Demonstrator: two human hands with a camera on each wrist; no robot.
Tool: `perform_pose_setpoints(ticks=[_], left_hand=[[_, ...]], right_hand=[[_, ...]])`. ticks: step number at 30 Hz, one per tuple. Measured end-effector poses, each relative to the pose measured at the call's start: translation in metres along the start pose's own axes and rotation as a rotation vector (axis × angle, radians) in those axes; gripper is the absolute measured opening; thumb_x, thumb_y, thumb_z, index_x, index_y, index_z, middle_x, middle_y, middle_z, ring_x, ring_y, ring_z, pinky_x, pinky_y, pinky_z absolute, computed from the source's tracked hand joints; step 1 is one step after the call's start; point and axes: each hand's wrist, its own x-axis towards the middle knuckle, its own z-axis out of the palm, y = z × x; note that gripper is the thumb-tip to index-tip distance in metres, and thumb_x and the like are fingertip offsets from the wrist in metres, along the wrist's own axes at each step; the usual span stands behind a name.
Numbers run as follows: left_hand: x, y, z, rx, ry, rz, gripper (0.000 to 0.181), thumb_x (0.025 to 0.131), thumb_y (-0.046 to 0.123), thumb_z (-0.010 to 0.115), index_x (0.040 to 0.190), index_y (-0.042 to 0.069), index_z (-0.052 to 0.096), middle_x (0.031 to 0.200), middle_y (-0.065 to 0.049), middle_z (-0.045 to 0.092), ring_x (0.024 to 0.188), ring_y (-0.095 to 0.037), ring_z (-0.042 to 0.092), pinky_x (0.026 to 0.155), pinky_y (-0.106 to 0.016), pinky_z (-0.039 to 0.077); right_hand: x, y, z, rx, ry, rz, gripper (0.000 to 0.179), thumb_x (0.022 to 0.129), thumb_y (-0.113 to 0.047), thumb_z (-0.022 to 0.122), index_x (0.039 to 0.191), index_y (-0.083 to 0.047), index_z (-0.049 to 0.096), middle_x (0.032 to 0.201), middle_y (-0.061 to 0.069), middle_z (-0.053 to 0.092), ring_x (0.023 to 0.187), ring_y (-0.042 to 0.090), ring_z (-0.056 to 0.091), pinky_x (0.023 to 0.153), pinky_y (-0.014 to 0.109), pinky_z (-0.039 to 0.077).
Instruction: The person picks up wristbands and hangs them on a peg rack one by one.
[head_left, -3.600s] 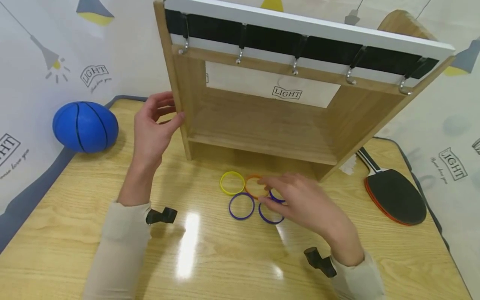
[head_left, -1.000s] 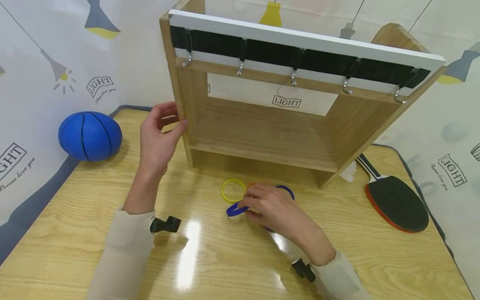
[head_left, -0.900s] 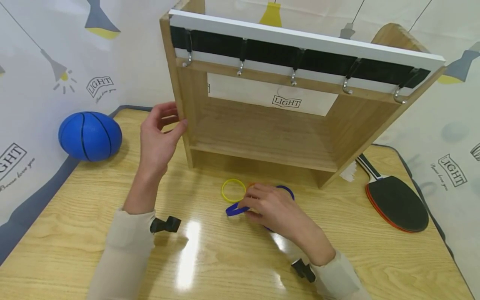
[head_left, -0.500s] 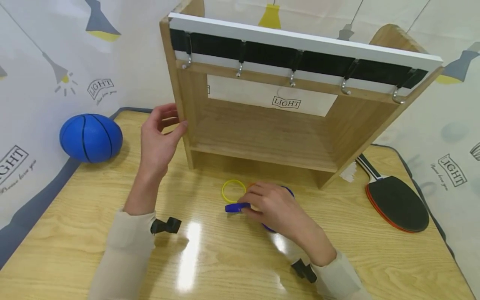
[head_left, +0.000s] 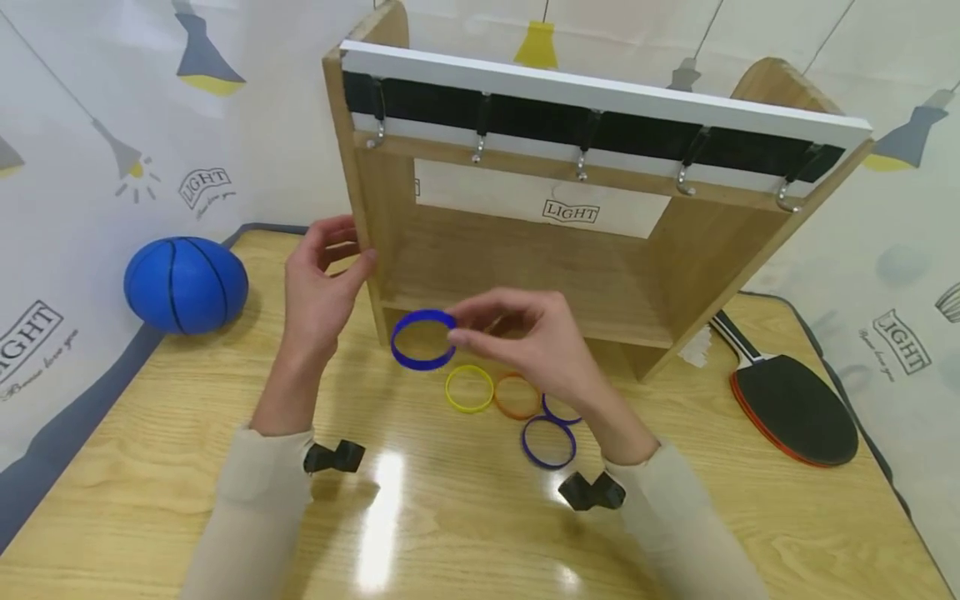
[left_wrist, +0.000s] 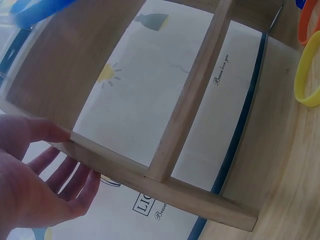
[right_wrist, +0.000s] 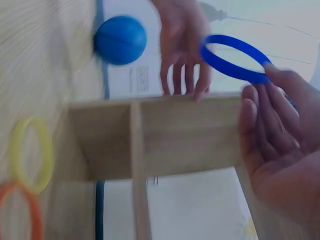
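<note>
My right hand (head_left: pixel 536 333) pinches a blue silicone wristband (head_left: pixel 422 364) between thumb and fingertips. The band hangs in the air in front of the lower left part of a wooden hook rack (head_left: pixel 517 258). In the right wrist view the wristband (right_wrist: pixel 232 72) sticks out from the fingertips. My left hand (head_left: pixel 318 292) grips the rack's left side panel, thumb on the front edge and fingers along the outer side. On the table before the rack lie a yellow wristband (head_left: pixel 448 400), an orange wristband (head_left: pixel 507 414) and two more blue wristbands, one partly hidden behind the right hand.
Several metal hooks (head_left: pixel 581 171) line the black and white bar across the rack's top front. A blue ball (head_left: pixel 186 285) sits on the table at the left. Table tennis paddles (head_left: pixel 795 408) lie stacked at the right, beside the rack's foot.
My right hand has picked up a blue wristband from the group on the table and raised it up and left, toward the rack. The left hand stays on the side panel.
</note>
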Motion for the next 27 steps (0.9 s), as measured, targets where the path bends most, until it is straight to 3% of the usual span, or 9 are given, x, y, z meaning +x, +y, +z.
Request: perform_pose_setpoints(ticks=[5, 13, 27], left_hand=[[0.001, -0.001, 0.000, -0.012, 0.001, 0.010, 0.039, 0.088, 0.004, 0.071, 0.125, 0.008, 0.061, 0.121, -0.011, 0.061, 0.108, -0.025, 0.057, 0.085, -0.032, 0.051], [0.001, -0.003, 0.000, -0.011, 0.008, 0.028, 0.038, 0.087, 0.006, 0.073, 0.123, 0.006, 0.062, 0.118, -0.011, 0.062, 0.106, -0.025, 0.058, 0.083, -0.030, 0.052], [0.001, -0.003, 0.000, -0.017, 0.013, 0.036, 0.035, 0.089, 0.002, 0.069, 0.123, 0.006, 0.062, 0.117, -0.012, 0.062, 0.106, -0.026, 0.059, 0.084, -0.031, 0.052]], right_hand=[[0.037, -0.010, 0.010, 0.251, 0.171, 0.034, 0.022, 0.087, -0.010, 0.075, 0.109, -0.006, 0.072, 0.102, 0.014, 0.071, 0.083, 0.031, 0.066, 0.063, 0.035, 0.056], [0.078, -0.019, 0.022, 0.474, 0.373, 0.010, 0.022, 0.089, -0.008, 0.073, 0.110, -0.003, 0.071, 0.105, 0.016, 0.070, 0.091, 0.031, 0.067, 0.062, 0.035, 0.056], [0.096, -0.025, 0.030, 0.547, 0.455, 0.007, 0.021, 0.088, -0.009, 0.074, 0.110, -0.006, 0.072, 0.104, 0.014, 0.071, 0.089, 0.031, 0.067, 0.059, 0.034, 0.056]])
